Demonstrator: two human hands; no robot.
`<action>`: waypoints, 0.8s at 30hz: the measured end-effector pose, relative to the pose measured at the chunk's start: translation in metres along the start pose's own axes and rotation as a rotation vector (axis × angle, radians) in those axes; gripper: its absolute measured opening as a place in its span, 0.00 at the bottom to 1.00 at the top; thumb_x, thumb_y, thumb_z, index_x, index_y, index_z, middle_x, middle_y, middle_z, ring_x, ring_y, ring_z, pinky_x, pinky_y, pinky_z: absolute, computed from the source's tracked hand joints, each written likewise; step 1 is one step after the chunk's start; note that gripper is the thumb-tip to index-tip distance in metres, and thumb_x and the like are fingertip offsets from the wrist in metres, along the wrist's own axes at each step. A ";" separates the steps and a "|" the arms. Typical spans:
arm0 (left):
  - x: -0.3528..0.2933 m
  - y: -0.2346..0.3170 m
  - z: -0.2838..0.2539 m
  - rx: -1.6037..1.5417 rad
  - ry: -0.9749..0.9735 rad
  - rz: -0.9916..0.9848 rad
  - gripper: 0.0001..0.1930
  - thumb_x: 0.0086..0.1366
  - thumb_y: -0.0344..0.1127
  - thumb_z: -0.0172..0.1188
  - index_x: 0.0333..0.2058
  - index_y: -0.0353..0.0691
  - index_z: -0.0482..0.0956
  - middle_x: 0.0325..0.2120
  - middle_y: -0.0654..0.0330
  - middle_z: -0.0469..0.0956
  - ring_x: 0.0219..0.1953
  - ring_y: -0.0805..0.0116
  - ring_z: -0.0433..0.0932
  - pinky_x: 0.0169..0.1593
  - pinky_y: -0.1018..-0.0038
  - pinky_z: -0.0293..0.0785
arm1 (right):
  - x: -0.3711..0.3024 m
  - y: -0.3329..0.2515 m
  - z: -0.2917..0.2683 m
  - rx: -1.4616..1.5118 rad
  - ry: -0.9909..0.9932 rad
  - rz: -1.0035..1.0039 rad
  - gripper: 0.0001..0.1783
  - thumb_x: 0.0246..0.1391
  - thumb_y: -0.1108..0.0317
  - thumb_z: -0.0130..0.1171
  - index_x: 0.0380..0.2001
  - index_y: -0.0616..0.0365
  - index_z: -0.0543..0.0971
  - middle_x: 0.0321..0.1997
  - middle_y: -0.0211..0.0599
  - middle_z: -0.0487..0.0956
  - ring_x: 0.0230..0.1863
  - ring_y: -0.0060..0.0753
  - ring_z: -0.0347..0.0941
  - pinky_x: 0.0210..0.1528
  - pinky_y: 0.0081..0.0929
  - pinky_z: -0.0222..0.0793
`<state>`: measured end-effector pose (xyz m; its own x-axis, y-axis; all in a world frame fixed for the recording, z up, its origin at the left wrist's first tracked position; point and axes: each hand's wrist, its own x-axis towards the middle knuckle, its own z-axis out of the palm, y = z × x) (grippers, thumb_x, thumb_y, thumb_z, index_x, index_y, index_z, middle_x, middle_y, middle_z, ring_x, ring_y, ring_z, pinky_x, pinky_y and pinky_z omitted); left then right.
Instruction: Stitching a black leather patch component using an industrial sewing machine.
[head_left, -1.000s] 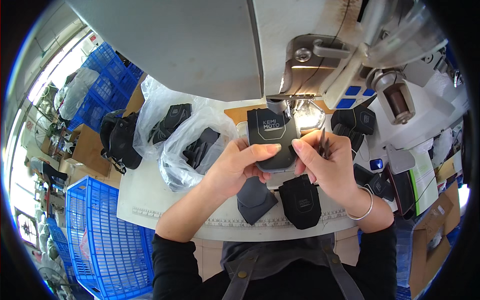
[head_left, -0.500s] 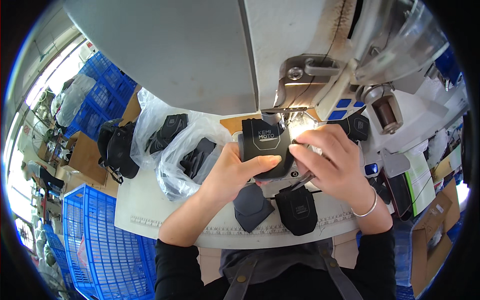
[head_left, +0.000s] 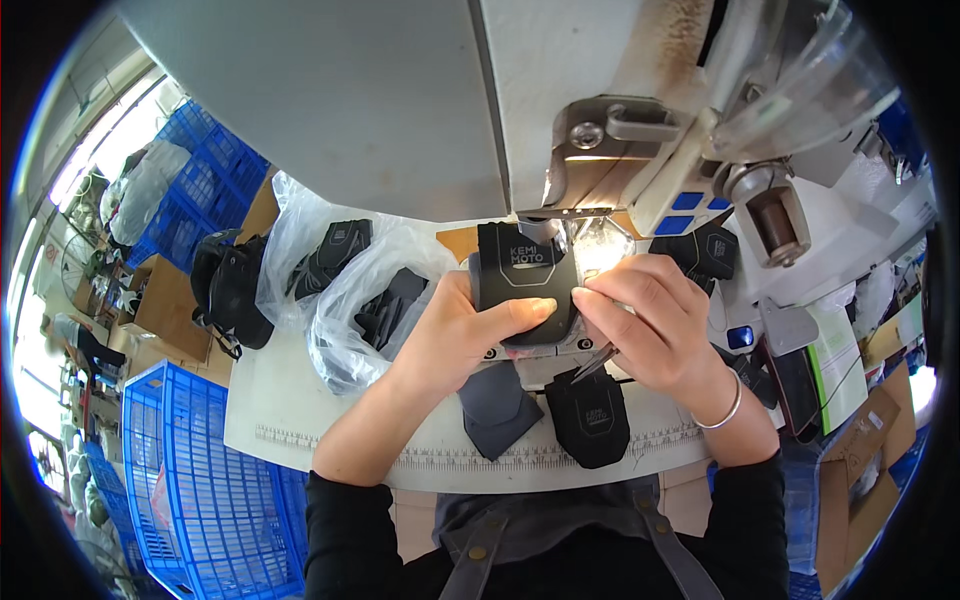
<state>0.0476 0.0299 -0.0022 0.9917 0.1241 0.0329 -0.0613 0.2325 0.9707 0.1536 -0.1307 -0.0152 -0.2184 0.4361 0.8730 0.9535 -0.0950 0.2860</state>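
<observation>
My left hand (head_left: 450,330) is closed on a black fabric piece (head_left: 522,285) with light printing and a stitched outline, thumb pressed on its face. The piece lies under the sewing machine head (head_left: 565,228), by the lit needle area. My right hand (head_left: 650,325) is closed, with thumb and forefinger pinched at the piece's right edge. A slim pointed metal tool (head_left: 595,364) sticks out below its fingers; whether it is tweezers or snips I cannot tell. In front of me lie a similar black piece (head_left: 588,420) and a plain dark grey piece (head_left: 499,410).
Clear plastic bags (head_left: 335,345) with black pieces lie left on the white table (head_left: 340,415), whose front edge bears a ruler strip. More black pieces (head_left: 700,250) lie right of the needle. A blue crate (head_left: 215,480) stands lower left, a cardboard box (head_left: 850,500) lower right.
The view has shifted slightly. My left hand still holds the black fabric piece. The pointed tool's tip shows more clearly below my right hand, whose fingers stay at the piece's edge.
</observation>
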 end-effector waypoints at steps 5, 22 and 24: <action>0.003 -0.001 -0.004 0.020 -0.013 0.003 0.09 0.56 0.29 0.57 0.34 0.31 0.76 0.27 0.63 0.76 0.27 0.81 0.71 0.28 0.83 0.67 | -0.001 0.002 0.001 0.016 0.011 0.005 0.14 0.27 0.74 0.58 0.26 0.58 0.74 0.27 0.30 0.71 0.29 0.30 0.70 0.21 0.17 0.67; 0.018 0.002 -0.007 -0.016 0.035 0.036 0.15 0.55 0.30 0.58 0.41 0.32 0.73 0.28 0.62 0.75 0.24 0.80 0.71 0.23 0.83 0.66 | -0.002 0.003 0.003 -0.042 -0.022 0.052 0.15 0.29 0.73 0.58 0.28 0.58 0.75 0.31 0.33 0.71 0.27 0.28 0.70 0.21 0.18 0.66; 0.021 0.005 -0.007 -0.044 0.008 0.007 0.15 0.55 0.30 0.58 0.41 0.31 0.73 0.28 0.62 0.75 0.24 0.80 0.71 0.22 0.84 0.66 | 0.000 0.003 0.002 -0.045 -0.043 0.087 0.16 0.28 0.73 0.59 0.29 0.58 0.75 0.32 0.32 0.71 0.26 0.27 0.69 0.21 0.18 0.66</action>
<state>0.0669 0.0406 0.0014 0.9903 0.1334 0.0380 -0.0736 0.2737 0.9590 0.1571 -0.1295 -0.0153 -0.1253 0.4624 0.8778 0.9578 -0.1742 0.2285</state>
